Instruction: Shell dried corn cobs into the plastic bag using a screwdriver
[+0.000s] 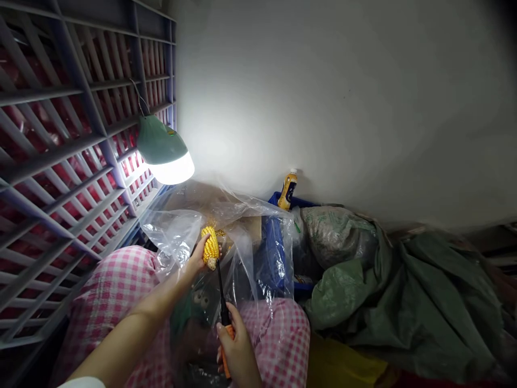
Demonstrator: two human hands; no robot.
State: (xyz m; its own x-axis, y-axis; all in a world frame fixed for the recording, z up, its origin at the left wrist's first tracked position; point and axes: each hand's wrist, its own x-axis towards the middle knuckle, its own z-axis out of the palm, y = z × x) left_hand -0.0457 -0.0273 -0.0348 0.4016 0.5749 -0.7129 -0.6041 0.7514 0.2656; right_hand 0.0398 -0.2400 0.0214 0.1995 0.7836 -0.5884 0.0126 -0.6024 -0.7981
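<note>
My left hand is closed around a yellow corn cob, holding it upright over a clear plastic bag. My right hand grips the orange-and-black handle of a thin dark tool, a screwdriver-like rod. Its tip touches the lower end of the cob. Both hands are above my lap, which is covered in pink checked cloth.
A green-domed lamp hangs lit on a stack of grey crates at left. A blue crate with an orange drink bottle stands by the white wall. Green sacks and cloth pile up at right.
</note>
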